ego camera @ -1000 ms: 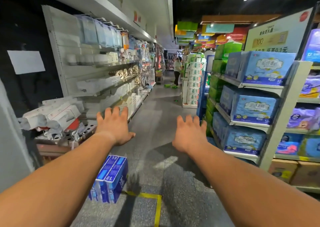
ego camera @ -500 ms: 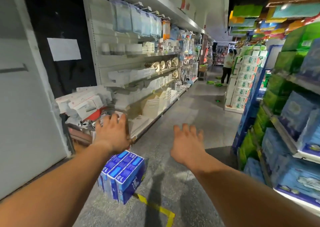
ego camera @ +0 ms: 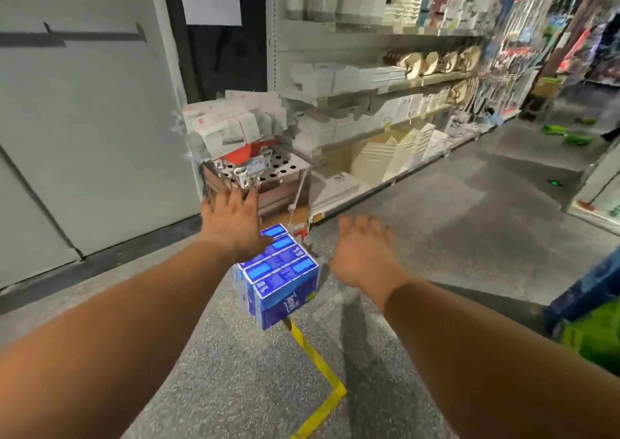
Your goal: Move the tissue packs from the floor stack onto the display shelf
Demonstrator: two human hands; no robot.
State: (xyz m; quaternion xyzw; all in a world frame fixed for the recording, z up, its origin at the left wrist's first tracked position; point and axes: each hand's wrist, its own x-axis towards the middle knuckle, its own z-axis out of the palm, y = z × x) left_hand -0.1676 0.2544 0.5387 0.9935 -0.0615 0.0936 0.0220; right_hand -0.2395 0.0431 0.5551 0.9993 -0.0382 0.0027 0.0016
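A stack of blue tissue packs stands on the grey floor in the middle of the view. My left hand hovers over the stack's far left corner, palm down, fingers spread, holding nothing. My right hand reaches out just right of the stack, also empty with its fingers apart. Neither hand touches the packs as far as I can tell. The tissue display shelf shows only as a blue and green edge at the far right.
A brown crate piled with white boxes stands just behind the stack. White shelving with housewares runs along the left of the aisle. A grey wall panel fills the left. Yellow floor tape runs below the stack.
My view has swung left and down, away from the tissue shelves at the right. The blue stack now sits central and closer, and both hands have come nearer to it.
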